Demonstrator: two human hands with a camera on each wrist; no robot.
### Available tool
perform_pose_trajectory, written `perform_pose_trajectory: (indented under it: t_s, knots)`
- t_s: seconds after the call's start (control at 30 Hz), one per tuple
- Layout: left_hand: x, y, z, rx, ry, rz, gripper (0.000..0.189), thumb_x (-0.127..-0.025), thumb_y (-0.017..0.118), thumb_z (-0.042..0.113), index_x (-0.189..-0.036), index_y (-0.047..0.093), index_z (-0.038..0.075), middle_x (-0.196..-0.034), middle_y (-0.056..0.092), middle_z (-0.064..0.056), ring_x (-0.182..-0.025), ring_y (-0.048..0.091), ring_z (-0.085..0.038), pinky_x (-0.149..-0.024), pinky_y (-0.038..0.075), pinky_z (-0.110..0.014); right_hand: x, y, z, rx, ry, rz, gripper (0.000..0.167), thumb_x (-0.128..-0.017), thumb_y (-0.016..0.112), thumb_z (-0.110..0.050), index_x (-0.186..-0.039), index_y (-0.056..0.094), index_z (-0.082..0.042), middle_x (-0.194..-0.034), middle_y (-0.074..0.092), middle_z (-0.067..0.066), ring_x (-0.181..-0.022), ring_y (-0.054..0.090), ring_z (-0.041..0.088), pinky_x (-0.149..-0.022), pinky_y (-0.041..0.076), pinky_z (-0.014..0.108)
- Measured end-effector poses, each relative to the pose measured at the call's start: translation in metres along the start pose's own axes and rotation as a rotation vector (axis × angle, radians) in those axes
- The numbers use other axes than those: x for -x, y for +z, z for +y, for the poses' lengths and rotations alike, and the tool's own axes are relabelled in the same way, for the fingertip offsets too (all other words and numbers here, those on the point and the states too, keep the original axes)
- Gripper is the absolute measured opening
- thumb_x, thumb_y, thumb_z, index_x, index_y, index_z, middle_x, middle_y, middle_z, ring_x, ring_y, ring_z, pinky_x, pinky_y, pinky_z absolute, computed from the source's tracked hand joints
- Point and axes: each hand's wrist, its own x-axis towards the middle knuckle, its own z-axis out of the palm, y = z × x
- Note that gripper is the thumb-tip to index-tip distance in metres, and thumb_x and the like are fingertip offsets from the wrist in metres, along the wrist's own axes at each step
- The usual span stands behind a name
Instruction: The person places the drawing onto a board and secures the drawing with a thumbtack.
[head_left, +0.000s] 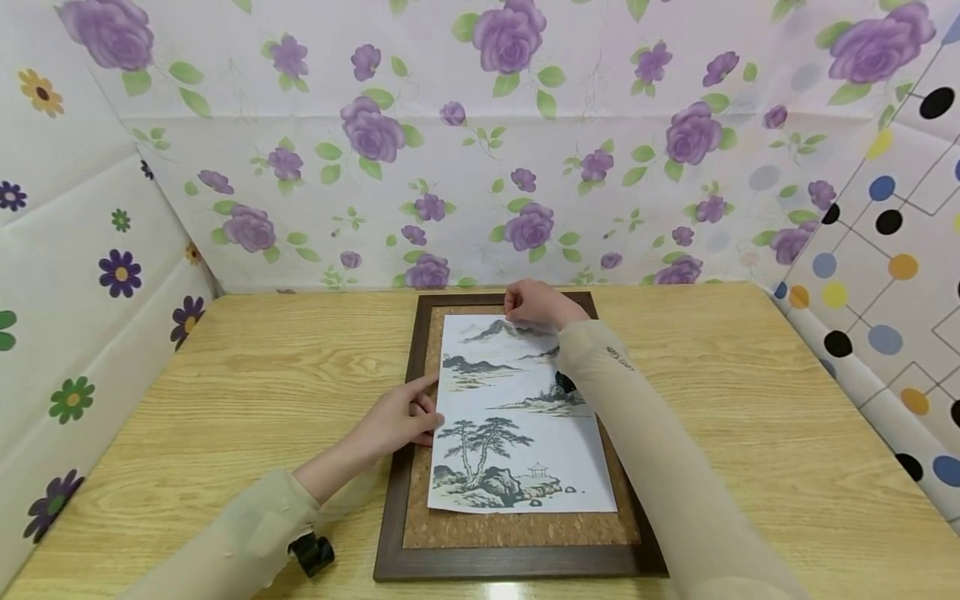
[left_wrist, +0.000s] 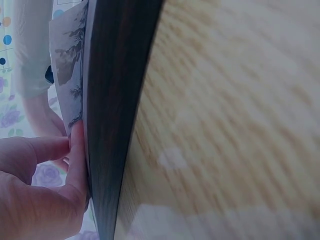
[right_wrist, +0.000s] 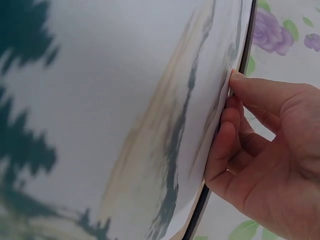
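A white sheet of paper (head_left: 487,450) printed with an ink landscape of mountains, pines and a pavilion lies on a cork board (head_left: 517,530) with a dark brown wooden frame (head_left: 480,564). My left hand (head_left: 393,419) touches the sheet's left edge, its index finger stretched out and apart from the thumb. At the top edge of the sheet my right hand (head_left: 540,304) has its fingers curled. Between its thumb tip and fingers in the right wrist view it pinches a tiny orange push pin (right_wrist: 233,71), mostly hidden. The sheet's upper right part is behind the right sleeve.
The board lies on a light wood-grain table (head_left: 285,367), its far end near a wall covering with purple roses (head_left: 375,133). Patterned sheets with flowers (head_left: 120,273) on the left and coloured dots (head_left: 885,339) on the right flank the table.
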Motion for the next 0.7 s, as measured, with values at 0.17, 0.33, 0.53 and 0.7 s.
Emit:
perform_pose_trajectory:
  t_s: [0.17, 0.33, 0.53, 0.7]
  knots:
    - [0.0010, -0.0010, 0.0003, -0.003, 0.005, -0.002, 0.068, -0.095, 0.061, 0.006, -0.155, 0.029, 0.004, -0.093, 0.059, -0.012, -0.073, 0.064, -0.014, -0.069, 0.062, -0.032, 0.0006, 0.0004, -0.0022, -0.023, 0.020, 0.002, 0.005, -0.095, 0.061, -0.008, -0.090, 0.062, -0.007, -0.088, 0.063, 0.005, -0.077, 0.054, 0.018, -0.079, 0.046, 0.032]
    - [0.0024, -0.0018, 0.0012, -0.004, 0.007, -0.006, 0.069, -0.095, 0.061, 0.005, -0.156, 0.029, 0.004, -0.092, 0.059, -0.012, -0.073, 0.064, -0.014, -0.069, 0.062, -0.032, 0.0006, 0.0021, -0.0014, -0.034, 0.012, 0.007, 0.006, -0.095, 0.060, -0.009, -0.089, 0.061, -0.008, -0.086, 0.063, 0.004, -0.073, 0.053, 0.015, -0.072, 0.045, 0.028]
    - [0.0026, -0.0020, 0.0026, -0.003, 0.010, -0.014, 0.072, -0.093, 0.063, 0.004, -0.156, 0.028, 0.003, -0.091, 0.058, -0.011, -0.071, 0.063, -0.014, -0.067, 0.062, -0.032, 0.0039, 0.0013, -0.0019, -0.042, 0.003, 0.022, 0.006, -0.096, 0.063, -0.010, -0.091, 0.063, -0.007, -0.087, 0.063, 0.006, -0.074, 0.052, 0.016, -0.073, 0.045, 0.030]
    - [0.0029, -0.0020, 0.0051, -0.014, 0.019, -0.028, 0.074, -0.092, 0.064, 0.002, -0.155, 0.026, 0.001, -0.092, 0.057, -0.011, -0.072, 0.062, -0.014, -0.066, 0.062, -0.031, 0.0042, 0.0025, 0.0028, -0.042, 0.001, 0.036, 0.008, -0.096, 0.064, -0.014, -0.092, 0.065, -0.007, -0.088, 0.064, 0.004, -0.075, 0.052, 0.015, -0.074, 0.044, 0.028]
